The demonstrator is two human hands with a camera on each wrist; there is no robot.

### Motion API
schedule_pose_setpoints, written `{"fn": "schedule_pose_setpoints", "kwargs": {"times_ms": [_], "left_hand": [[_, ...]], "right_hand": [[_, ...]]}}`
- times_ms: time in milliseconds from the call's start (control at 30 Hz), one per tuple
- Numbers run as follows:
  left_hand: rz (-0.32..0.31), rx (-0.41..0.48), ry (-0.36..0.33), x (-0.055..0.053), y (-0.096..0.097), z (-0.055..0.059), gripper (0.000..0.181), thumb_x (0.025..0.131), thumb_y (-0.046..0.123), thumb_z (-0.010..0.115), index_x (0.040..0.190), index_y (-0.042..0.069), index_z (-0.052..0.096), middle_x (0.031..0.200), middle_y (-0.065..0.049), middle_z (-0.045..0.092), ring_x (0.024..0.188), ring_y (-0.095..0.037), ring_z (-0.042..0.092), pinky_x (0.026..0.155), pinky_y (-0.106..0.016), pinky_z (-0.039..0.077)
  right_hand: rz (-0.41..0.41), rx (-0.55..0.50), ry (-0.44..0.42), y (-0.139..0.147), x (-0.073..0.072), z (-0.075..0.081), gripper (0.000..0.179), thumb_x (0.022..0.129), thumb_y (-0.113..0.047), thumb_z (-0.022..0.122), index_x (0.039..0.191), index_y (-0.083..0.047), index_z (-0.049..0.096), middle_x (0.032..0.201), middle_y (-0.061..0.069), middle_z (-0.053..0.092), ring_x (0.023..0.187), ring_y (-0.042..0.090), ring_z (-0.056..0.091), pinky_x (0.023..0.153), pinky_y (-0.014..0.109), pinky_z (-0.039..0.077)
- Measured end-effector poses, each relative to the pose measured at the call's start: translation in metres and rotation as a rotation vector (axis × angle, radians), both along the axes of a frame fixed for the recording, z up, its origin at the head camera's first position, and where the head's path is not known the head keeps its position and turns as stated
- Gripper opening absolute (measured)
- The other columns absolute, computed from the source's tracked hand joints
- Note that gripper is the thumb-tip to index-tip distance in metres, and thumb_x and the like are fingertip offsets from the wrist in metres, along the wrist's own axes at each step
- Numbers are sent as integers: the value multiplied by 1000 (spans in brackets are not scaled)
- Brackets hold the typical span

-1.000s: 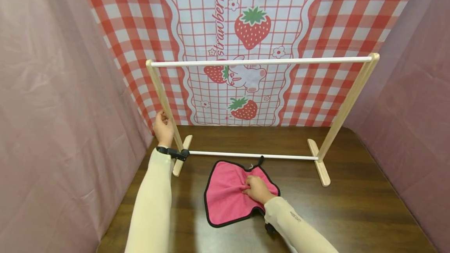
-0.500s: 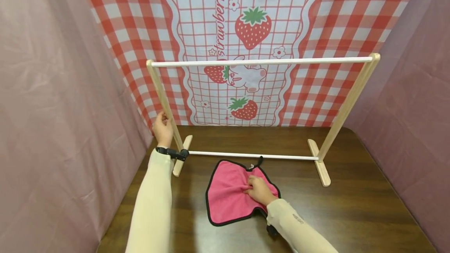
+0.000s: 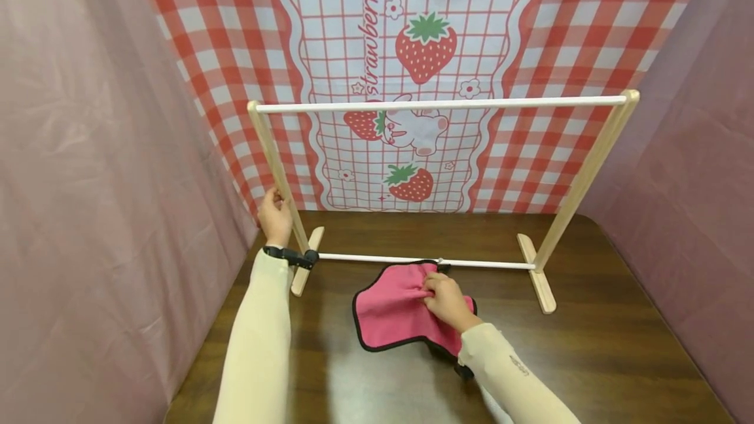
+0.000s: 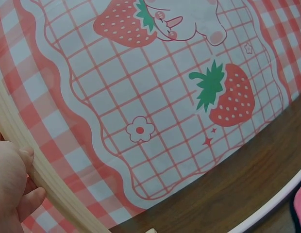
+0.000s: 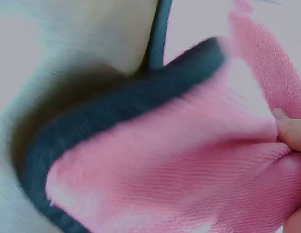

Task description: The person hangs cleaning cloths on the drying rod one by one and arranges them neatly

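- Just behind your left hand, a black band crosses the wrist, its small black block jutting toward your right hand.
- Behind that band, a plain cream left sleeve covers your forearm.
- Behind your right hand, a matching cream right sleeve, wrinkled at the cuff, bears a small dark marking, too small to read.
- Beneath that cuff, a black piece shows partly.

From above, the head view faces forward and down; nearer wrist views share its pink cloth.

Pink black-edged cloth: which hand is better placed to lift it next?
Probably the right hand: it pinches the pink black-edged cloth, while the left hand holds the pale wooden rack post.
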State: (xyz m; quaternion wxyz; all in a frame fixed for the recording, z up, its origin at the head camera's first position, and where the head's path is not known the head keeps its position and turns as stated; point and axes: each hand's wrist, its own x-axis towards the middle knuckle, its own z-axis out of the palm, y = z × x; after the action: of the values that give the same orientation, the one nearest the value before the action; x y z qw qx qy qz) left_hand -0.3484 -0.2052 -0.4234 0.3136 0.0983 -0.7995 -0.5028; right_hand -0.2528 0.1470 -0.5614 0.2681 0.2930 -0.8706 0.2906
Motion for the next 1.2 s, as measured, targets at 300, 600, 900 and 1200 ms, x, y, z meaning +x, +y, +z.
{"fn": "schedule_pose_setpoints", "kwargs": {"times_ms": [300, 600, 900, 1200], "left_hand": [[-2, -10, -12, 1, 0, 0, 28, 96, -2, 60, 124, -6, 60, 116, -27, 64, 110, -41, 60, 101, -51, 42], [-1, -2, -26, 1, 1, 1, 28, 96, -2, 59, 124, -5, 60, 117, -26, 63, 111, -40, 60, 95, -51, 48], [4, -5, -49, 1, 1, 2, 28, 97, 0, 59, 125, -4, 60, 118, -25, 64, 111, -39, 60, 95, -50, 48], [8, -16, -9, -1, 0, 0, 26, 96, -3, 60, 122, -5, 61, 115, -26, 64, 108, -40, 61, 95, -51, 47]], "right_hand": [[6, -63, 107, 7, -9, 50, 21, 55, 16, 71, 66, -2, 66, 80, 9, 65, 76, 27, 61, 68, 38, 52], [10, -110, 156, 10, -10, 97, 22, 56, 18, 70, 68, 0, 67, 83, 11, 66, 78, 29, 60, 65, 39, 52], [41, -132, 273, 13, -12, 139, 19, 59, 19, 69, 70, 3, 67, 85, 15, 66, 79, 34, 61, 65, 40, 53], [40, -138, 359, 14, -16, 183, 15, 65, 19, 69, 72, 6, 69, 87, 18, 66, 85, 35, 62, 70, 42, 54]]}}
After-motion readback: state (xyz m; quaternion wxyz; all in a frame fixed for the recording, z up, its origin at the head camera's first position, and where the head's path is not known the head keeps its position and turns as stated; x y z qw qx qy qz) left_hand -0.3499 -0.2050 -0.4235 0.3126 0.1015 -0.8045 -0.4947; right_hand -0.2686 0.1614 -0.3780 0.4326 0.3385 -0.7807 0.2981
